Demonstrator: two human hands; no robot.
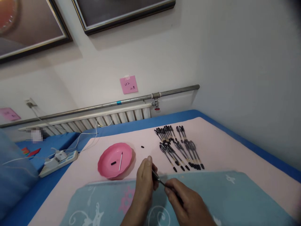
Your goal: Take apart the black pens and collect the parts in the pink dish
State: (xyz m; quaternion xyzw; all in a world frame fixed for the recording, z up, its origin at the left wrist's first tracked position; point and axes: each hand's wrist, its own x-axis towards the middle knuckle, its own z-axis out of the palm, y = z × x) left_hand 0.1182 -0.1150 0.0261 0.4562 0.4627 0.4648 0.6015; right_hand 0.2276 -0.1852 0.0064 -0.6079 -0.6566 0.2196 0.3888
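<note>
Cloth (223,194): teal, below fingers (172,183)
Wall (225,69): two framed pictures (127,11)
Dish (108,157): one, leftward
Left hand (144,179), right hand (184,199): gripping one pen (155,176)

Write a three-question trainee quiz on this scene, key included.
1. What lies inside the round pink scalloped dish?
2. True or false: the slender black pens lie left of that dish.
3. The bare left hand and right hand both hold: A) a pink paper note; B) a thin black pen-like object; C) a white plug.

Key:
1. A thin white stick with a dark tip and a short black cylinder.
2. False; they lie right of it.
3. B.
</note>
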